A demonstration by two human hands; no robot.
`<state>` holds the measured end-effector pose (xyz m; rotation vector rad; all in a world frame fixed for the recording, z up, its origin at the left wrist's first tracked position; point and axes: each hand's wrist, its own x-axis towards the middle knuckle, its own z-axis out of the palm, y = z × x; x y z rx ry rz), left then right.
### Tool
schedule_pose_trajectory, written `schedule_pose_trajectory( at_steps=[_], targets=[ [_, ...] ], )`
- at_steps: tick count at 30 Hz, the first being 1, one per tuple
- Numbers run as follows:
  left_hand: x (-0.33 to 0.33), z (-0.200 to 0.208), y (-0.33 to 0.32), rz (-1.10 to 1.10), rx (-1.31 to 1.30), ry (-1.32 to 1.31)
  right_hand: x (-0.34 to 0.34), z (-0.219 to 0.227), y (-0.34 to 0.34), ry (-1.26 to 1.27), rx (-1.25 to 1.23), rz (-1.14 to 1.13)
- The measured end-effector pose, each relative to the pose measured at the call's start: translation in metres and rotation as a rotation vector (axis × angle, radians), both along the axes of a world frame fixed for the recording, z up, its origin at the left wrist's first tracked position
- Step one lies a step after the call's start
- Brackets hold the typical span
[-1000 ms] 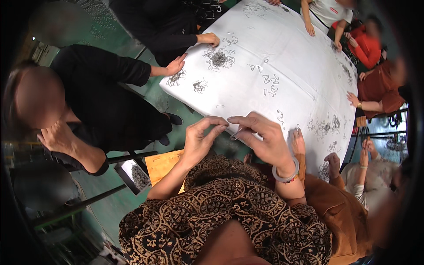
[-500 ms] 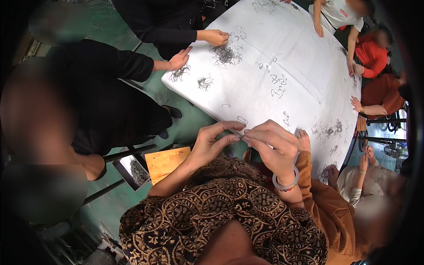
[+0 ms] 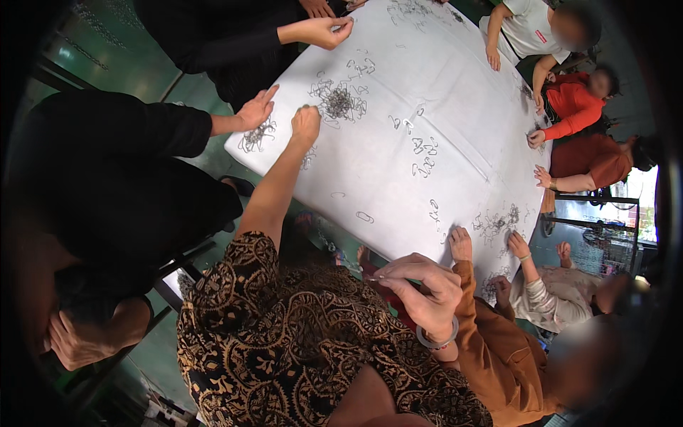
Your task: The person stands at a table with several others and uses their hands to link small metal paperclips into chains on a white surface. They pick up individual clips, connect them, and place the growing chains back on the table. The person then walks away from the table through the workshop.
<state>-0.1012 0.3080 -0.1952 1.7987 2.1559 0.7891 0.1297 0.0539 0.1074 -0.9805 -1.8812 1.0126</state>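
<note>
My left hand [image 3: 306, 124] is stretched out over the white table, its fingers curled down at the edge of a heap of thin, dark, wire-like curved pieces [image 3: 339, 104]. What its fingertips hold, if anything, is hidden. In front of my chest my right hand [image 3: 425, 286], with a pale bangle at the wrist, is closed in a pinch. Something tiny shows at its fingertips, too small to name. A smaller cluster of the same pieces [image 3: 308, 158] lies beside my left wrist. Two loose pieces, one an oval loop [image 3: 365, 217], rest near the table's near edge.
Several people work around the white-covered table [image 3: 455, 92]. A co-worker's hand [image 3: 256, 112] rests by another heap [image 3: 255, 136] left of my left hand. At my right, a brown-sleeved person's hand [image 3: 461, 243] touches the table. More pieces [image 3: 425, 155] lie scattered mid-table.
My hands, together in front of me before, have parted. The left has reached forward to the heap; the right stays back, still pinched. The view has shifted, and a co-worker's hand has lifted off the heap.
</note>
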Motion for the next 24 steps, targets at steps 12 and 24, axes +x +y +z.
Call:
schedule_pose_trajectory(
  at_steps=[12,24],
  targets=[
    [-0.002,0.085,-0.063,0.019,0.032,-0.82,-0.015,-0.019,0.02,0.102,-0.134,0.012],
    [0.037,0.239,-0.22,-0.474,0.539,-0.613,-0.027,-0.048,0.067,0.289,-0.22,0.009]
  ],
)
